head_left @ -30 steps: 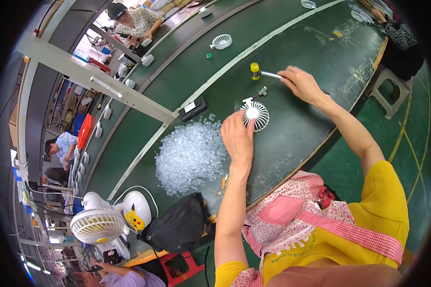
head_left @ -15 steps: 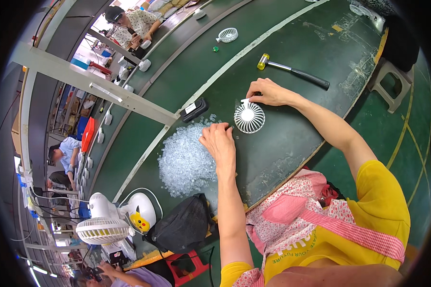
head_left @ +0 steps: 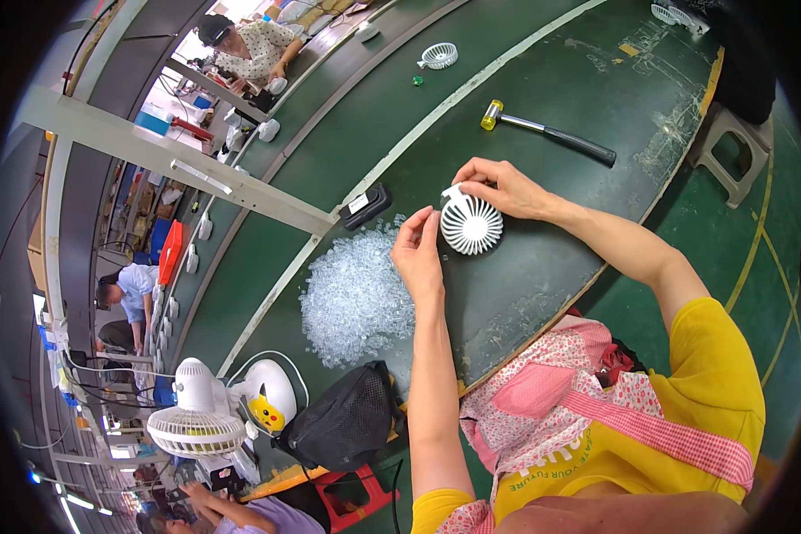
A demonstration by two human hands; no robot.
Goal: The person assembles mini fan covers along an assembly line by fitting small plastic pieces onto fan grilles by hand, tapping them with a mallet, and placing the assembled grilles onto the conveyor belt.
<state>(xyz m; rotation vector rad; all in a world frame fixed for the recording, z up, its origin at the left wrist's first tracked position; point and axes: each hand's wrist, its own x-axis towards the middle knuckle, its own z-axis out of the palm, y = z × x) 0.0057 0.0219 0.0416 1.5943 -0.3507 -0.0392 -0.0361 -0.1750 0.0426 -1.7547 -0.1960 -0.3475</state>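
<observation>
My right hand (head_left: pixel 507 189) grips a round white fan grille (head_left: pixel 472 224) by the tab on its rim. The grille's ribs fan out from a solid centre disc. Close to the grille's left side is my left hand (head_left: pixel 418 251), thumb and fingertips pinched together. Whatever sits in that pinch is too small to make out. Just left of this hand a heap of small clear plastic pieces (head_left: pixel 351 298) lies on the dark green table (head_left: pixel 543 236).
A yellow-headed hammer (head_left: pixel 547 132) lies beyond my right hand. Behind the heap sits a black box-like object (head_left: pixel 365 206). A white desk fan (head_left: pixel 196 414) and a black mesh bag (head_left: pixel 343 418) stand at the near left. Another white grille (head_left: pixel 438 56) lies on the far belt.
My left hand has come up off the edge of the heap toward the grille, its fingers now pinched. The grille has shifted slightly right in my right hand.
</observation>
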